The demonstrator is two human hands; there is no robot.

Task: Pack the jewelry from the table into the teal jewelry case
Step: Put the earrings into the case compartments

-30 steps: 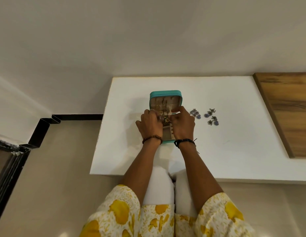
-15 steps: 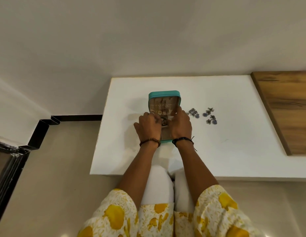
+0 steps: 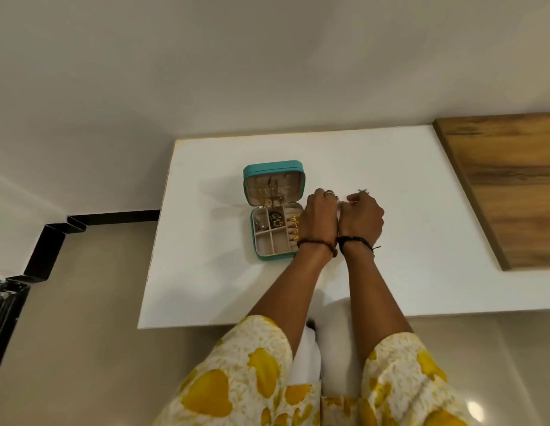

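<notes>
I see a white table [image 3: 390, 272] against a plain wall, with the teal jewelry case [image 3: 273, 210] lying open just left of my fingers, gold rings in its tray. Both hands are curled over the spot beside it: left hand [image 3: 318, 219], right hand [image 3: 361, 218] pinching a small silvery piece [image 3: 363, 190]. I judge this a pickup; next, carry it left into a free compartment.
</notes>
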